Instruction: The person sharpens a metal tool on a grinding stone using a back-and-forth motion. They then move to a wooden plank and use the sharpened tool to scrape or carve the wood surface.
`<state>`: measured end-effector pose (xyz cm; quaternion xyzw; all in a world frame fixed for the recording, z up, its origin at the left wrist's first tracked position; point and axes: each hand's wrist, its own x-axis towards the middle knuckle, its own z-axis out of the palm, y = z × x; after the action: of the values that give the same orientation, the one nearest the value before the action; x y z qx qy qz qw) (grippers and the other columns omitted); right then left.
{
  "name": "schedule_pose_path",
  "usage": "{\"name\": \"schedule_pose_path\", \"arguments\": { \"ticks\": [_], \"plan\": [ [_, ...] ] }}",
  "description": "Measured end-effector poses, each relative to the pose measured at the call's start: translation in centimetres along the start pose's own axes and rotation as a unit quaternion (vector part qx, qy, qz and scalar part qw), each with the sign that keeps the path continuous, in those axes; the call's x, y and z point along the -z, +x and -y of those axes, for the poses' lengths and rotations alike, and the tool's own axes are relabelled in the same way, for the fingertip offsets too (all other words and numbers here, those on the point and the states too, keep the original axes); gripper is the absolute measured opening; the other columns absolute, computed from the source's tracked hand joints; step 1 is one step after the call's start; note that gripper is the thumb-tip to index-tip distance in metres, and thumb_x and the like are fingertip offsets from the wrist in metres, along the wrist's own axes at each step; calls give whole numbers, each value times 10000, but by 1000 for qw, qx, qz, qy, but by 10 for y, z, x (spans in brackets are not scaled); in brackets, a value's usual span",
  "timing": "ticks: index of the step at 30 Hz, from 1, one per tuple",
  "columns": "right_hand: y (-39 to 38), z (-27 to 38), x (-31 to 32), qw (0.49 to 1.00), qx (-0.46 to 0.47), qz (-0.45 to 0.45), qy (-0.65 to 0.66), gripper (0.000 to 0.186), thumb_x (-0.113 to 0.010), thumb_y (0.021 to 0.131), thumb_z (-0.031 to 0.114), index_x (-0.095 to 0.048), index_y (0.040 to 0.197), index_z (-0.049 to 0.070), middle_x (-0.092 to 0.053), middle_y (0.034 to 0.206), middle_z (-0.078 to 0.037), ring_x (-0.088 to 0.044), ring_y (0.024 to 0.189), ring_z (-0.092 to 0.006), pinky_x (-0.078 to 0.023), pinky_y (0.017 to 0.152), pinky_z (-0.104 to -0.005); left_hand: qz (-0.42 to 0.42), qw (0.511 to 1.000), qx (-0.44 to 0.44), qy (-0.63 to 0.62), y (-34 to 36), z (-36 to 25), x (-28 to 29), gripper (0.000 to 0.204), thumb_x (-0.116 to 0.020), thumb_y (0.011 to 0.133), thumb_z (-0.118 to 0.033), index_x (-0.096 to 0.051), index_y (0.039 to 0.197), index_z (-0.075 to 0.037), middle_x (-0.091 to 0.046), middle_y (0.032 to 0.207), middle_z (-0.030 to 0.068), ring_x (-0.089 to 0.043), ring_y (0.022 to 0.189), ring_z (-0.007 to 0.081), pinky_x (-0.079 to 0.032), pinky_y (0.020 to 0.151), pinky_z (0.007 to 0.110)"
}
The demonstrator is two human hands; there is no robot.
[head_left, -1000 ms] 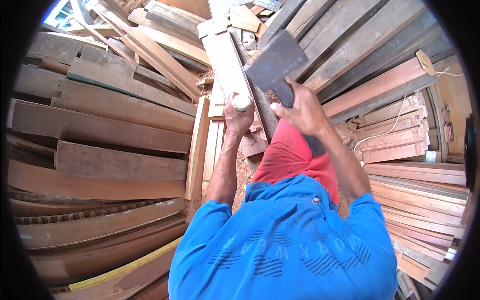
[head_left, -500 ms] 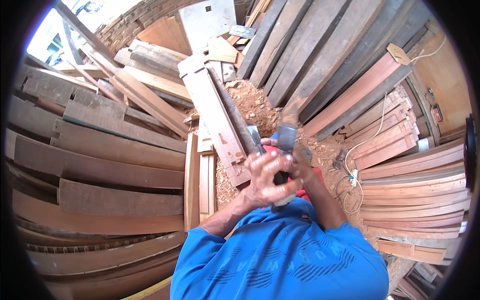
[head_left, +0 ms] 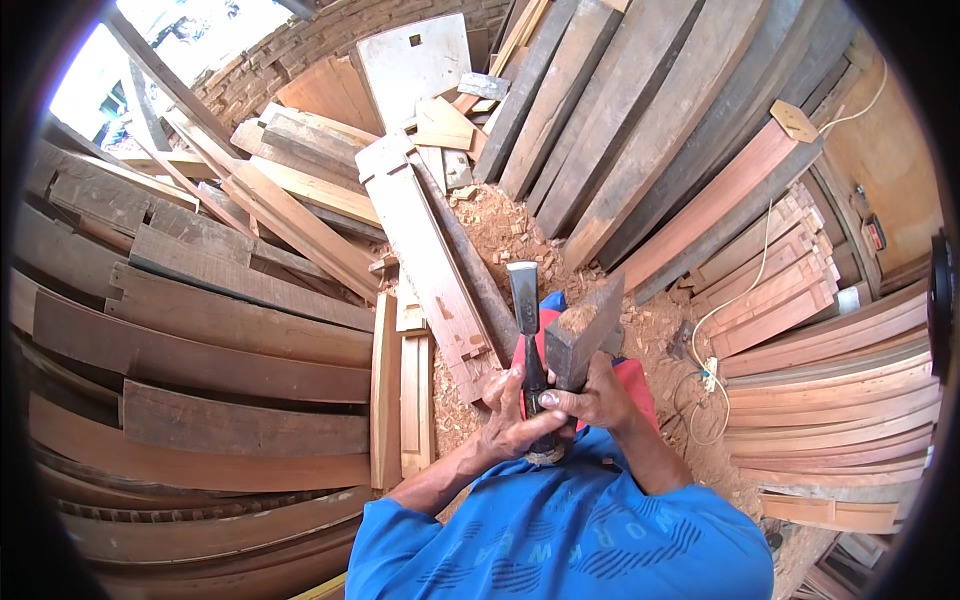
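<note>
My left hand (head_left: 505, 425) is closed on a chisel (head_left: 525, 300) with a steel blade pointing up and a black handle, held low in front of my blue shirt. My right hand (head_left: 590, 400) grips a dark, worn, block-headed mallet (head_left: 582, 330) beside the chisel, its thumb lying across the chisel's handle. Just beyond both tools lies a long pale board (head_left: 420, 260) with notches cut in it, over wood chips (head_left: 505, 225). My red-clad legs show partly behind my hands.
Stacked dark planks (head_left: 220, 310) fill the left. Long grey beams (head_left: 640, 110) lean at the back right. Pale boards (head_left: 830, 390) and a white cord (head_left: 730, 310) lie at the right. A white panel (head_left: 410, 70) stands against a brick wall (head_left: 260, 55).
The mallet has come down from above the board to beside the chisel. Both hands have drawn together toward my body, and the chisel's blade now points up. More of the background shows.
</note>
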<state>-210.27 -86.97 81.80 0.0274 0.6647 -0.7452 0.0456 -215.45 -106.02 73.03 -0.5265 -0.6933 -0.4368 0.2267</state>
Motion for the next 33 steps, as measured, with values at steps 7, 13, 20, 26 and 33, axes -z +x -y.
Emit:
{"name": "schedule_pose_path", "arguments": {
  "ticks": [7,13,20,26,33],
  "plan": [
    [0,12,-10,998,57,-31,11,402,-738,852,101,-619,1221,-4,-671,1091,-85,-643,1000,-175,-518,906,-335,112,954,268,-69,34,60,56,573,-823,769,-50,-651,1311,-125,-530,1447,245,-556,1284,324,-462,1025,440],
    [0,8,-32,995,82,-27,-57,458,-730,845,133,-605,1265,2,-608,1275,-144,-582,1189,-268,-444,1046,-408,-88,760,425,-483,87,48,52,367,-672,977,-140,-612,1294,35,-689,1110,89,-643,975,134,-533,871,296],
    [1,2,-50,991,105,14,-83,384,-730,810,111,-648,1174,18,-627,1195,-167,-609,1095,-320,-468,961,-440,-106,732,379,-557,111,38,58,278,-705,915,29,-651,1188,15,-704,1043,53,-647,940,103,-517,860,268],
    [6,8,-54,985,141,-4,-104,321,-738,803,69,-673,1112,7,-702,1059,-156,-684,963,-313,-523,874,-413,-120,714,362,-587,107,38,65,302,-720,905,-1,-639,1194,32,-715,1097,96,-673,1005,144,-530,916,302],
    [6,3,-57,974,137,-8,-178,317,-750,814,110,-682,1107,9,-710,1049,-175,-696,964,-334,-531,868,-418,-141,699,370,-595,93,44,61,333,-692,903,15,-612,1226,32,-703,1117,111,-668,1038,165,-528,940,328]
  ]
}}
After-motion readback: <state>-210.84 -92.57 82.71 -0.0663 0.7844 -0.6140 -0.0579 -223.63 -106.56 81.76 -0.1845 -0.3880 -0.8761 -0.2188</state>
